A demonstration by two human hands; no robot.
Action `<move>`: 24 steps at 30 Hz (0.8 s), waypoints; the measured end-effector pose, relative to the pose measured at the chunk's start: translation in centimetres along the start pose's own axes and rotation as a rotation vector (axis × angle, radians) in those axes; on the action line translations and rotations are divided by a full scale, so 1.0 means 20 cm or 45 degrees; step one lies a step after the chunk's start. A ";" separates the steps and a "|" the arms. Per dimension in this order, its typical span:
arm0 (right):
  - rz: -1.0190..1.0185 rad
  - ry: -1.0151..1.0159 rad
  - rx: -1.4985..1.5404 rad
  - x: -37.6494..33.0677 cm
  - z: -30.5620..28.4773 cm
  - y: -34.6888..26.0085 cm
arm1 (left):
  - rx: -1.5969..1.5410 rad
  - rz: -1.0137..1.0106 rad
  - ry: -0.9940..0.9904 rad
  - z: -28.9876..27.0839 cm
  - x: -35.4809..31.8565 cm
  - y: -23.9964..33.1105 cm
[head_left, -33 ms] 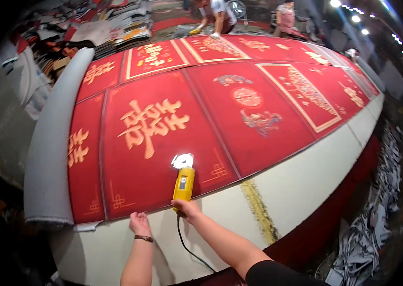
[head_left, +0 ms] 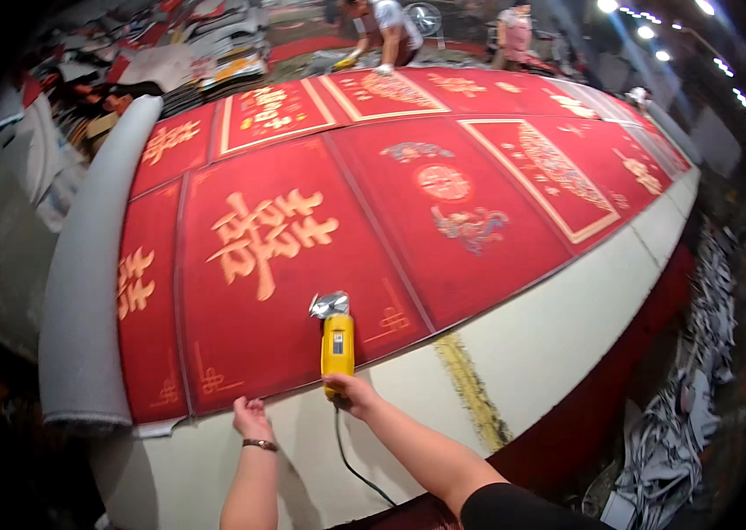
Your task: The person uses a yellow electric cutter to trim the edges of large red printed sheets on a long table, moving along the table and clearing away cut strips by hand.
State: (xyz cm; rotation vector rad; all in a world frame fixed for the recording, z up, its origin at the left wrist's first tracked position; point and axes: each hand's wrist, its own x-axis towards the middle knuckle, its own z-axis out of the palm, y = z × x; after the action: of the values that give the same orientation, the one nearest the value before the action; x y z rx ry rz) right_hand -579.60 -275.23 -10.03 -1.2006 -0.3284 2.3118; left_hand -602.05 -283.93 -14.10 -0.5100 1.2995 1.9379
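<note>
My right hand [head_left: 351,393] is wrapped round the rear end of a yellow electric rotary cutter [head_left: 338,346]. Its shiny metal head rests on or just over a red patterned carpet [head_left: 293,340], inside the near edge. A dark cord trails from the cutter toward me. Beside it, my left hand [head_left: 252,419] is at the carpet's near edge, palm turned up and fingers loosely bent, with nothing visible in them. Gold characters and corner knots decorate the carpet, which is divided into panels by dark lines.
A thick grey roll [head_left: 90,265] lies along the left end. The pale table [head_left: 558,331] carries a worn yellow stripe [head_left: 472,389]. Grey offcuts [head_left: 673,424] heap up on the right. A person [head_left: 382,40] leans over the far edge, and stacked pieces [head_left: 188,66] fill the far left.
The view has shifted slightly, so the carpet and roll sit a little further left. White glare on the cutter's head has faded to silver. Both hands keep nearly the same pose.
</note>
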 end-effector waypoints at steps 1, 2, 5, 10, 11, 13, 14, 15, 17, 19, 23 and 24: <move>0.035 -0.082 0.012 -0.10 -0.11 -0.03 | -0.038 -0.065 -0.102 0.03 0.01 0.02; 0.093 -0.083 0.022 -0.22 -0.22 -0.05 | -0.070 -0.206 -0.139 0.07 0.01 0.03; 0.031 -0.056 -0.087 -0.70 -0.52 0.09 | 0.372 -0.502 -0.628 0.19 0.00 0.03; -0.126 0.053 -0.005 -1.54 -0.91 0.43 | 1.246 -0.072 -0.507 0.41 -0.09 0.06; -0.152 0.166 -0.003 -1.68 -0.94 0.50 | 1.233 0.076 -0.612 0.45 -0.14 0.10; -0.222 0.328 0.061 -1.92 -0.97 0.61 | 1.150 0.292 -0.749 0.54 -0.30 0.24; -0.279 0.334 0.126 -2.01 -0.96 0.65 | 1.058 0.401 -0.822 0.60 -0.42 0.30; -0.333 0.334 0.132 -2.08 -0.94 0.69 | 1.048 0.440 -0.922 0.64 -0.55 0.37; -0.382 0.394 0.164 -2.17 -0.87 0.73 | 1.080 0.605 -1.077 0.68 -0.84 0.47; -0.515 0.325 0.156 -2.22 -0.79 0.74 | 1.088 0.699 -1.236 0.63 -1.14 0.58; -0.731 0.097 0.210 -2.33 -0.68 0.67 | 1.161 0.595 -1.240 0.34 -1.53 0.68; -0.766 0.088 0.182 -2.34 -0.66 0.64 | 1.085 0.521 -1.307 0.25 -1.54 0.68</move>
State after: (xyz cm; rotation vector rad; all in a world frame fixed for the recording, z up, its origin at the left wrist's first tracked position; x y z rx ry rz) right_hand -550.61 -311.63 9.16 -0.9458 -0.4233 1.7385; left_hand -591.94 -293.24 17.03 1.0947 1.3497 1.3380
